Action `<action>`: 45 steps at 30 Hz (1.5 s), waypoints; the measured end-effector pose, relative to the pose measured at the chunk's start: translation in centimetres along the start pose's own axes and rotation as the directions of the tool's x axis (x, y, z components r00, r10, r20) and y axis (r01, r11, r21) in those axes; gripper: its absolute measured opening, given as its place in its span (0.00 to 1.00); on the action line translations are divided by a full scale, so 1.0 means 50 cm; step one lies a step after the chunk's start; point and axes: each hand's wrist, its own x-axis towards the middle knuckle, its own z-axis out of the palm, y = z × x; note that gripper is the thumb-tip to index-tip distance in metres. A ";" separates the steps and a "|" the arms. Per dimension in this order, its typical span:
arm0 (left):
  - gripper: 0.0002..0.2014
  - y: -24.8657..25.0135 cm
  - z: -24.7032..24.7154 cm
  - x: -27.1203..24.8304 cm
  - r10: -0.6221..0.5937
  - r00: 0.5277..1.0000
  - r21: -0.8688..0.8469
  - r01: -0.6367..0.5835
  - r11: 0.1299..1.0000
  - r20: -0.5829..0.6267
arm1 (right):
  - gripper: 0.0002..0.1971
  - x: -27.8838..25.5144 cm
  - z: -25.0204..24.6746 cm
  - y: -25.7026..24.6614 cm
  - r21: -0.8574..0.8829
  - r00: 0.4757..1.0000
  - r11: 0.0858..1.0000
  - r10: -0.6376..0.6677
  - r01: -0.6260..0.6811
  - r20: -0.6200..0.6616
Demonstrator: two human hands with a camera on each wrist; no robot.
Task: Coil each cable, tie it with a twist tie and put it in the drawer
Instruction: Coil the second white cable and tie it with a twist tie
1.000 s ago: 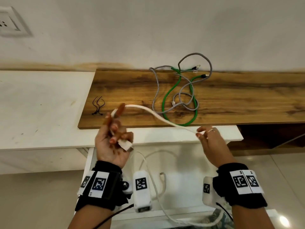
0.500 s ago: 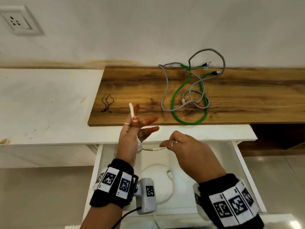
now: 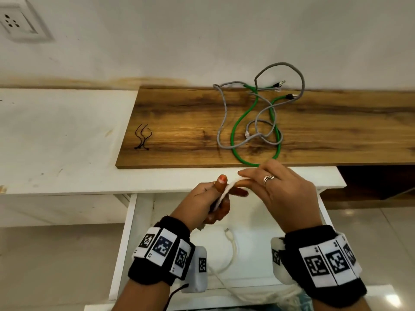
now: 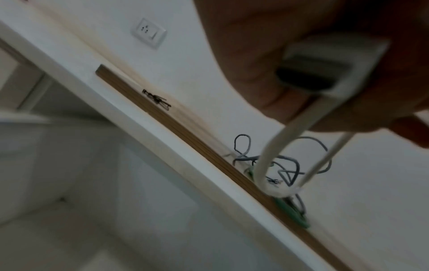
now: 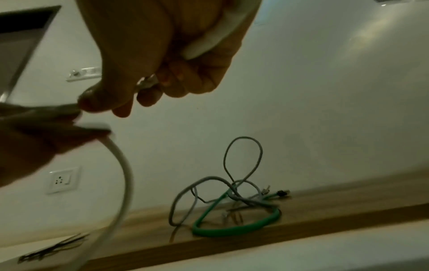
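My left hand (image 3: 214,199) grips a white cable (image 3: 225,191) above the open white drawer (image 3: 125,248), with the cable's flat plug (image 4: 329,69) against the palm and a loop (image 4: 276,179) hanging from the fingers. My right hand (image 3: 272,187) pinches the same white cable (image 5: 125,183) close to the left fingers, and a strand runs through its palm. The cable's tail with a small connector (image 3: 227,232) lies in the drawer. A green cable (image 3: 244,129) and a grey cable (image 3: 280,70) lie tangled on the wooden board (image 3: 179,122). Black twist ties (image 3: 142,138) lie near the board's left end.
A white counter (image 3: 56,140) stretches to the left of the board, with a wall socket (image 3: 15,23) above it. A dark open space (image 3: 377,180) lies below the board at the right. Tiled floor (image 3: 56,265) shows beside the drawer.
My right hand has come up and left to meet the left fingers with the cable. My left hand has closed from spread fingers round the cable, which is drawn into a shorter loop.
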 end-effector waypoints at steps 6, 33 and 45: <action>0.26 -0.003 -0.010 0.005 -0.031 0.960 -0.481 0.167 0.860 0.278 | 0.28 -0.011 0.025 0.019 0.033 0.987 0.988 0.149 -0.151 0.053; 0.24 0.003 -0.059 0.011 0.095 0.971 -0.873 -0.238 0.426 -0.219 | 0.11 -0.027 -0.041 0.090 0.652 0.747 0.498 0.644 -0.572 0.164; 0.26 -0.007 -0.145 -0.001 0.515 0.853 -0.990 -0.129 0.065 -0.078 | 0.27 -0.062 0.053 0.009 0.294 0.826 0.812 0.354 -0.505 0.439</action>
